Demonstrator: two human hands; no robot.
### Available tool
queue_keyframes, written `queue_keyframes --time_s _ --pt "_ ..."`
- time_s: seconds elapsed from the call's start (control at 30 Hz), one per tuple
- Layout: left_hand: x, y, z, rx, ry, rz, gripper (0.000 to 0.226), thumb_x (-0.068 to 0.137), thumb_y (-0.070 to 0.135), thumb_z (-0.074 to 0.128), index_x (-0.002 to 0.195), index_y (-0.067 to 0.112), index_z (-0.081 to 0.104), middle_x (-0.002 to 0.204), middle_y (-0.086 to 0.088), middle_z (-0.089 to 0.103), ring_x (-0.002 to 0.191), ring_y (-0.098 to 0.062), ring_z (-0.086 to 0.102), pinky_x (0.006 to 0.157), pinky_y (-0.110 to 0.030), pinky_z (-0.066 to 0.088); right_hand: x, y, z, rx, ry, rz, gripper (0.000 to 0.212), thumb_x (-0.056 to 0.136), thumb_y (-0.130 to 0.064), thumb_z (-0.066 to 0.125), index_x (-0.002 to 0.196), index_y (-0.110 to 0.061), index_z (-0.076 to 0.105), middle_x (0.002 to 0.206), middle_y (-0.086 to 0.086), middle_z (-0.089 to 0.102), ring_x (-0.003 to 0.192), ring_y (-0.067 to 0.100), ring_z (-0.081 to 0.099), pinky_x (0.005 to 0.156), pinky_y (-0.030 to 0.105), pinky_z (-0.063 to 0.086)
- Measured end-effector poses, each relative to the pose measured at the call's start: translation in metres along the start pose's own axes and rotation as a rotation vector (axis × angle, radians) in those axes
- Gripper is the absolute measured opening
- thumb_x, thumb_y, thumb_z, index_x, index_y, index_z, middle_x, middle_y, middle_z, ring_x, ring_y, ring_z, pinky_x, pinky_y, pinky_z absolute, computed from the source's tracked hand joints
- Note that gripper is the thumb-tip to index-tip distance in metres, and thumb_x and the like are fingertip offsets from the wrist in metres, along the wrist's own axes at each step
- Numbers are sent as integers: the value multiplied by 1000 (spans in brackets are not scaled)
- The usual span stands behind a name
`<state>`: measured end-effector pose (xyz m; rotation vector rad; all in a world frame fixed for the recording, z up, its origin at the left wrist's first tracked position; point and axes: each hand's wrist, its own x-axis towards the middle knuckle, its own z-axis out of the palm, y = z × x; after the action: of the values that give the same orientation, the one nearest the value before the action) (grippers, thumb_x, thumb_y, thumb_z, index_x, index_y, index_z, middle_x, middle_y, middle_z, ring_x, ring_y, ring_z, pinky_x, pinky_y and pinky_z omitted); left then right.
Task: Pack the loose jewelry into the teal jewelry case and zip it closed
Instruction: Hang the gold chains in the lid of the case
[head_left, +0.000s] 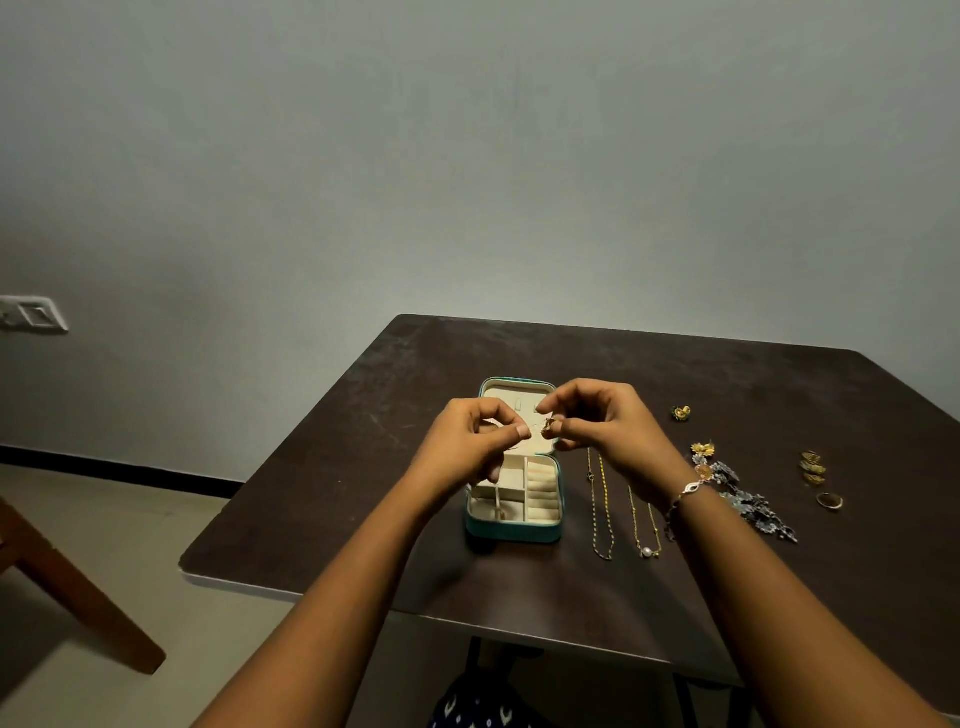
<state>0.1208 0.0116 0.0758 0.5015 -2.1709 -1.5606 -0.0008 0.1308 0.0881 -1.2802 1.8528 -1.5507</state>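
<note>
Both hands' fingers (522, 431) pinch a small gold piece (546, 427) above the open, cream-lined teal jewelry case (514, 530)

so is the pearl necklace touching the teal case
Apart. The head view shows bare dark table and a whole other gold chain lying between the pearl necklace and the teal case.

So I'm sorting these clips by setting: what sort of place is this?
Probably a room in a home: a plain painted wall with a switch plate, a small dark table, and part of a wooden chair on a tiled floor.
</note>
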Motion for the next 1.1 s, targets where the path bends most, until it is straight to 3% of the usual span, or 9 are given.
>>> queue_keyframes --time_s 0.13,0.27,0.4,0.5,0.6,0.7,0.77,0.87,1.1 --pt "-2 3 -1 -64 -51 -30 14 92 17 53 83 8 58 70 -6 65 43 -6 49 38 -16 32 -1 -1 -1 -17 1 -3 23 84 8 54 83 -13 64 78 7 63 72 9 62 63 20 53" --pt "-2 7 -3 -246 -112 -146 23 94 22 48 85 5 60 83 -6 68 59 -10 60 46 -20 44 -2 -1 -4 -43 24 0 23 83 8 55 82 -12 65 80 7 65 72 9 62 62 19 52" --pt "-2 9 -8 -372 -39 -193 36 92 33 49 63 12 54 81 -6 72 78 -14 68 70 -30 52 -2 0 -11 -45 66 8 23 83 9 54 85 -10 66 82 9 66 71 8 62 62 20 51" --pt "0 8 -13 -433 10 -175 38 92 37 48 61 15 49 81 -6 72 84 -16 69 87 -38 46 -4 0 -18 -29 83 12 26 84 10 52 83 -11 66 79 6 66 72 10 63 65 25 51" --pt "1 6 -16 -541 38 -173 37 91 35 48 60 15 49 75 -6 71 81 -20 69 92 -41 43 -5 -1 -23 -4 97 25 25 84 10 51 84 -10 66 79 4 66 73 11 64 63 21 52" --pt "-1 7 -16 -582 33 -198 32 90 32 52 64 13 54 71 -6 70 71 -20 68 83 -39 50 -6 -2 -25 45 104 40 24 85 11 50 86 -7 66 78 4 66 71 10 64 59 17 51" --pt "-2 7 -14 -592 35 -228 25 90 27 54 72 10 57 71 -6 68 61 -16 64 66 -32 55 -6 -2 -25 85 114 51 25 85 12 48 86 -6 65 78 5 66 70 11 64 57 16 51" --pt "-2 7 -12 -578 34 -237 18 90 21 55 77 9 59 71 -4 62 53 -10 51 46 -19 47 -9 -3 -26 131 130 66 25 85 11 48 85 -7 65 78 6 66 71 13 64 58 16 52" --pt "-1 1 -14 -365 -10 -279 8 86 11 60 81 7 65 65 -3 56 45 -7 44 40 -15 37 -11 -5 -32 262 161 107 24 86 12 45 85 -3 64 76 10 65 68 13 67 61 22 56"
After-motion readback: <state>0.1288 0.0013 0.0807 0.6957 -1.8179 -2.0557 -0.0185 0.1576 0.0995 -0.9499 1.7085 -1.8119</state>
